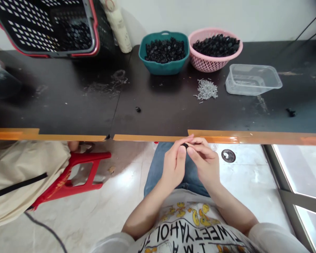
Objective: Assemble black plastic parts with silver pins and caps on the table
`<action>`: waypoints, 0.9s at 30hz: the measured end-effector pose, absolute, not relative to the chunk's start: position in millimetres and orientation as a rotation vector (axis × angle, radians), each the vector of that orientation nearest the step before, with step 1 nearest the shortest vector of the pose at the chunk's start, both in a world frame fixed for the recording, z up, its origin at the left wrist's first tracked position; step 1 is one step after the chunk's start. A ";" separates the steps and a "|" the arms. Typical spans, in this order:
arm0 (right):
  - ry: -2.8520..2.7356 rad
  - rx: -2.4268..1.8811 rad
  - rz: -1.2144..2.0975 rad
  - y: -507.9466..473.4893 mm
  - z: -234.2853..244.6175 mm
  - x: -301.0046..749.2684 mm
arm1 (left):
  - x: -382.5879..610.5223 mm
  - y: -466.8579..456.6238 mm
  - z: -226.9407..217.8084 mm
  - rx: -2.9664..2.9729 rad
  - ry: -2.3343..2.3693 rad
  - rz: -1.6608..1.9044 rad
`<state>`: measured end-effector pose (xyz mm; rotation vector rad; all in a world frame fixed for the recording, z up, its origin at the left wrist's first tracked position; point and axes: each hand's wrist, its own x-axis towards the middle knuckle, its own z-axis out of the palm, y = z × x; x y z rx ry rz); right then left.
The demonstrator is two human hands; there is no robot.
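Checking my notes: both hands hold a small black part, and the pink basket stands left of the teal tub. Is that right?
Not quite: in the head view, the pink basket stands right of the teal tub; the rest holds.

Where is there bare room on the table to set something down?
The black table looks bare between the lone black part and the pin pile, and from that pile to the small black piece, in front of the clear tub. Crowded: the back, where teal basket and pink basket adjoin, and the front edge by the left hand and right hand.
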<state>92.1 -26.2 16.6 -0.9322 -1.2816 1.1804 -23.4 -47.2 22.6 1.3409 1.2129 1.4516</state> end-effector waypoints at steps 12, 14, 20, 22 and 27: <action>-2.124 -1.368 0.533 130.0 30.1 158.4 | -129.2 21.4 32.0 2.166 2.206 0.454; -2.180 -1.450 0.446 159.7 33.3 163.5 | -142.7 30.3 27.9 2.268 2.326 0.277; -2.324 -1.480 0.559 193.5 34.6 158.2 | -167.6 48.8 23.3 2.556 2.410 0.069; -2.335 -1.496 0.586 195.2 32.6 155.8 | -175.5 53.8 24.5 2.610 2.368 0.017; -2.296 -1.546 0.622 200.8 29.5 154.5 | -194.5 57.5 24.1 2.598 2.305 -0.038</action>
